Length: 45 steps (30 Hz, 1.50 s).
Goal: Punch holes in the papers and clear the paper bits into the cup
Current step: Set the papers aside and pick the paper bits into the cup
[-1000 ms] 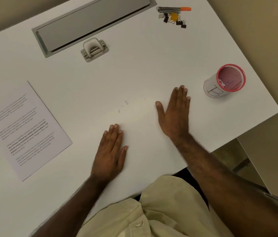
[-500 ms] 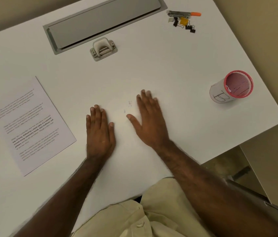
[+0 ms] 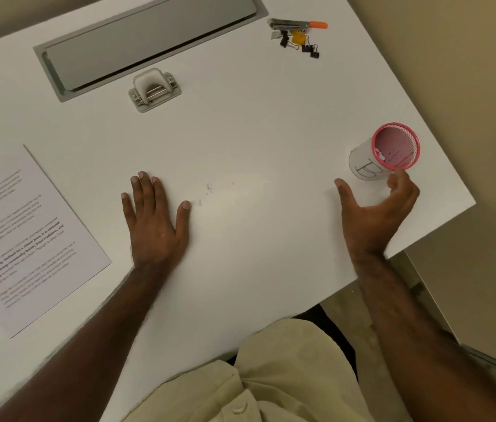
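Observation:
A pink mesh cup (image 3: 393, 147) wrapped in white paper marked "B" stands near the table's right edge, with a few white bits inside. My right hand (image 3: 371, 214) is open just below it, thumb and fingers spread, not touching it. My left hand (image 3: 154, 223) lies flat and open on the white table (image 3: 240, 132). A few tiny paper bits (image 3: 208, 188) lie between my hands. A printed paper sheet (image 3: 24, 236) rests at the left. The grey hole punch (image 3: 154, 89) sits farther back.
A grey cable tray lid (image 3: 149, 38) is set into the table at the back. A stapler with an orange end (image 3: 297, 25) and several binder clips (image 3: 301, 44) lie at the back right. The table's right edge runs just past the cup.
My right hand has left the table's middle and swung right, opening beside the cup. My left hand stays flat, now spread a little wider. The paper bits are uncovered.

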{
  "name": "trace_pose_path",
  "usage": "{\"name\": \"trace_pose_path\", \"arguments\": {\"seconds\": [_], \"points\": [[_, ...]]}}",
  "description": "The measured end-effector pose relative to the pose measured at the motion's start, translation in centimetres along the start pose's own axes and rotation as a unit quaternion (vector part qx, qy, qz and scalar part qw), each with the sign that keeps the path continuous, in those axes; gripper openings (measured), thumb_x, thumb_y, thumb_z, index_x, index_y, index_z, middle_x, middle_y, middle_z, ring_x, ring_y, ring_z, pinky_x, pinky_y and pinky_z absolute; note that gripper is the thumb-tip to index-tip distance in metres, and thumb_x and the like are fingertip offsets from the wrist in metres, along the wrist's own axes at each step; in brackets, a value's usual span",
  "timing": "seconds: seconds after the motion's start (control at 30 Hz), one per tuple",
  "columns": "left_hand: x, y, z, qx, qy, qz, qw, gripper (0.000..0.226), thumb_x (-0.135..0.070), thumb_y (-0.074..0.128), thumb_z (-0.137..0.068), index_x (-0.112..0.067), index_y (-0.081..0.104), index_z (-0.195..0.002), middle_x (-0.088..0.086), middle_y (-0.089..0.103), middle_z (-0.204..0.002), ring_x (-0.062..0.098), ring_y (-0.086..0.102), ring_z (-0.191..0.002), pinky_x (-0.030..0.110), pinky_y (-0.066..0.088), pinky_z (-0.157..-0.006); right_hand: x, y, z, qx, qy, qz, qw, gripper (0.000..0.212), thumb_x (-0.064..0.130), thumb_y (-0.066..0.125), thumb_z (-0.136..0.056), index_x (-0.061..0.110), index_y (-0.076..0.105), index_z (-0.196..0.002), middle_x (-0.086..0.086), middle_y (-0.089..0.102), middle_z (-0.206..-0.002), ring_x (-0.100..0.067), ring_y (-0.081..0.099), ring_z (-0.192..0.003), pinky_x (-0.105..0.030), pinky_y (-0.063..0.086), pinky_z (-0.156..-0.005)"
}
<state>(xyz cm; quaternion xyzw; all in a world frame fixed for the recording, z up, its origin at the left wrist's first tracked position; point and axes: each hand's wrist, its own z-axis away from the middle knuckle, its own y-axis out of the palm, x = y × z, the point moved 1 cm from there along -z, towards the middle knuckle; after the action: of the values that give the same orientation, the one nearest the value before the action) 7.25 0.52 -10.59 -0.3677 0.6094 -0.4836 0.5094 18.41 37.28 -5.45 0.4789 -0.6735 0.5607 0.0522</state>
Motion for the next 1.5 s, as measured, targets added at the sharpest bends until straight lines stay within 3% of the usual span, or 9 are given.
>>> {"name": "trace_pose_path", "arguments": {"seconds": [0.23,0.4,0.5,0.63,0.77,1.03,1.2,1.33,1.5], "points": [[-0.1,-0.1,-0.1,-0.001,-0.003,-0.003,1.0,0.077,-0.054,0.027,-0.114,-0.002,0.015,-0.169,0.015,0.007,-0.181,0.025,-0.004,-0.169,0.055,0.003,-0.136,0.5,1.0,-2.9,-0.065,0.07,-0.019,0.995,0.109,0.077,0.088,-0.063,0.007,0.054,-0.138,-0.012,0.06,-0.132,-0.022,0.064,-0.11,-0.036,0.058,-0.093],[-0.2,-0.1,-0.1,-0.001,-0.001,-0.009,1.0,0.077,-0.054,0.026,-0.114,-0.002,0.014,-0.17,0.015,0.007,-0.181,0.026,-0.004,-0.169,0.055,0.004,-0.136,0.2,1.9,-3.7,0.006,0.124,-0.051,0.991,0.142,0.081,0.087,-0.059,0.007,0.025,-0.163,-0.013,0.046,-0.157,-0.021,0.057,-0.136,-0.033,0.051,-0.113],[-0.1,-0.1,-0.2,-0.003,0.001,-0.013,1.0,0.077,-0.054,0.026,-0.114,-0.002,0.013,-0.17,0.015,0.007,-0.181,0.026,-0.003,-0.169,0.056,0.004,-0.136,0.4,2.5,-3.7,0.023,0.104,-0.07,0.992,0.131,0.069,0.089,-0.069,0.005,0.023,-0.163,-0.012,0.036,-0.167,-0.024,0.047,-0.149,-0.017,0.038,-0.12],[-0.1,0.0,-0.2,-0.008,0.0,-0.01,1.0,0.076,-0.053,0.027,-0.114,-0.003,0.014,-0.17,0.015,0.008,-0.181,0.026,-0.003,-0.169,0.056,0.005,-0.136,1.1,3.4,-2.9,0.035,0.092,-0.078,0.992,0.106,0.054,0.084,-0.08,0.011,0.03,-0.16,-0.009,0.046,-0.161,-0.025,0.058,-0.14,-0.042,0.052,-0.113],[-0.2,-0.1,-0.1,-0.007,-0.001,-0.007,1.0,0.076,-0.053,0.027,-0.114,-0.003,0.013,-0.17,0.014,0.006,-0.181,0.025,-0.004,-0.169,0.055,0.003,-0.136,2.6,3.9,-1.1,0.05,0.051,-0.086,0.994,0.095,0.043,0.084,-0.084,0.01,0.034,-0.158,-0.007,0.051,-0.156,-0.018,0.063,-0.132,-0.04,0.055,-0.108],[-0.2,-0.1,-0.2,-0.019,-0.001,0.002,1.0,0.077,-0.054,0.027,-0.114,-0.003,0.017,-0.17,0.015,0.01,-0.18,0.026,0.0,-0.169,0.053,0.003,-0.136,5.6,5.5,0.1,0.083,0.066,-0.135,0.985,0.128,0.059,0.095,-0.066,0.009,0.026,-0.162,-0.004,0.045,-0.162,-0.015,0.054,-0.142,-0.033,0.047,-0.118],[-0.1,0.0,-0.2,-0.024,-0.002,0.003,1.0,0.077,-0.054,0.03,-0.113,-0.004,0.017,-0.17,0.014,0.01,-0.181,0.024,-0.001,-0.169,0.052,0.003,-0.136,7.0,6.4,-0.6,0.089,0.078,-0.145,0.982,0.118,0.052,0.091,-0.074,0.007,0.026,-0.162,-0.008,0.045,-0.162,-0.02,0.053,-0.144,-0.006,0.037,-0.111],[-0.1,0.0,-0.1,-0.03,-0.001,0.004,1.0,0.076,-0.054,0.031,-0.113,-0.003,0.019,-0.169,0.014,0.012,-0.18,0.025,0.001,-0.169,0.053,0.005,-0.136,8.2,6.7,-0.2,0.081,0.055,-0.145,0.985,0.102,0.046,0.09,-0.077,0.004,0.039,-0.154,-0.008,0.055,-0.153,-0.021,0.059,-0.137,-0.023,0.048,-0.114],[-0.1,0.0,-0.2,-0.031,-0.004,0.002,1.0,0.076,-0.053,0.032,-0.113,-0.003,0.019,-0.169,0.014,0.012,-0.18,0.026,0.002,-0.169,0.055,0.007,-0.136,9.5,6.9,1.4,0.117,0.04,-0.158,0.98,0.098,0.044,0.092,-0.075,0.006,0.043,-0.151,-0.004,0.059,-0.148,-0.017,0.061,-0.133,-0.019,0.048,-0.111]]}}
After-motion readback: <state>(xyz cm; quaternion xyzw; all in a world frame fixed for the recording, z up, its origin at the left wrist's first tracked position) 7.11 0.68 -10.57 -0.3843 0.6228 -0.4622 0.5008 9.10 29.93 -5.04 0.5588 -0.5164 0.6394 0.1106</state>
